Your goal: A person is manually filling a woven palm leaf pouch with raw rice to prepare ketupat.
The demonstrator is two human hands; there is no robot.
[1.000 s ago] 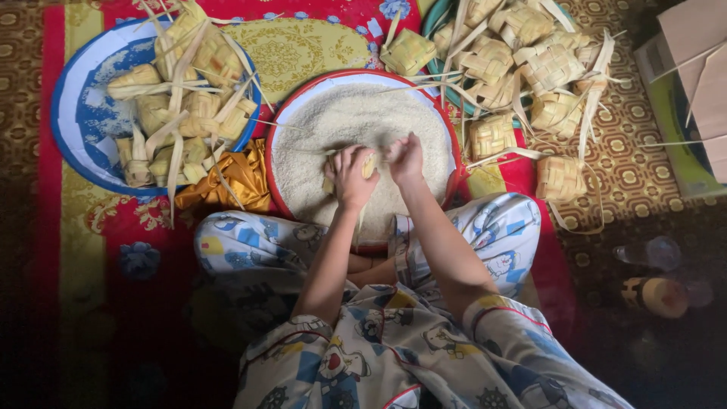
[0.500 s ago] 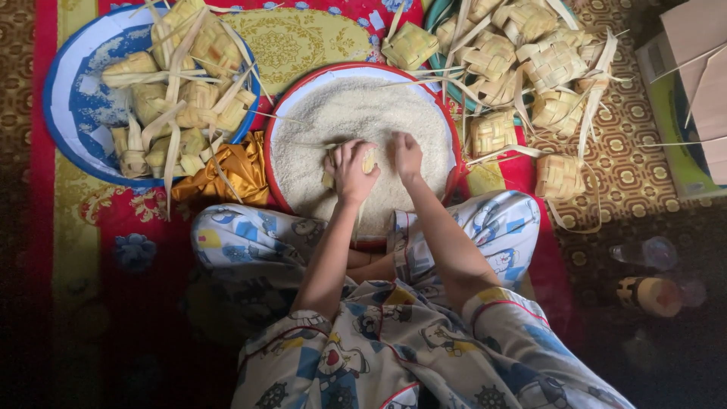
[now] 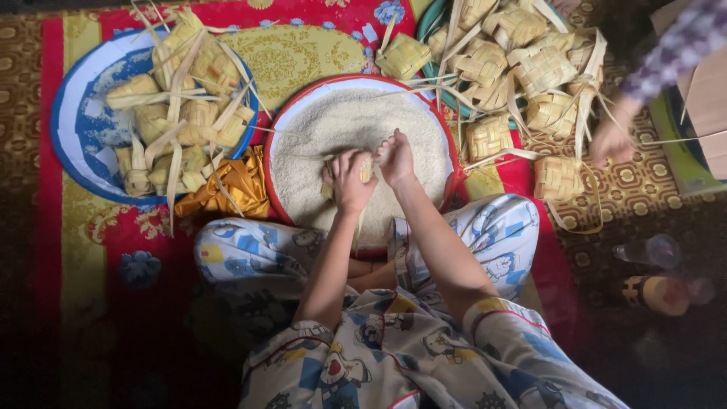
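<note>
My left hand (image 3: 350, 182) and my right hand (image 3: 396, 157) meet over a round red-rimmed tray (image 3: 282, 129) full of raw white rice (image 3: 341, 125). Between them they hold a small woven palm-leaf pouch (image 3: 366, 170), mostly hidden by the fingers. Both hands sit just above the rice near the tray's middle. My knees in patterned pyjamas (image 3: 250, 246) frame the tray's near edge.
A blue-and-white basin (image 3: 79, 129) at the left holds several woven pouches with long leaf ends. More pouches (image 3: 515, 68) are piled at the upper right. Another person's hand (image 3: 610, 141) reaches in at the right edge. An orange cloth (image 3: 231, 185) and bottles (image 3: 657, 291) lie nearby.
My hands have lifted a little and closed together around the pouch. Another person's hand and sleeve have come into view at the right.
</note>
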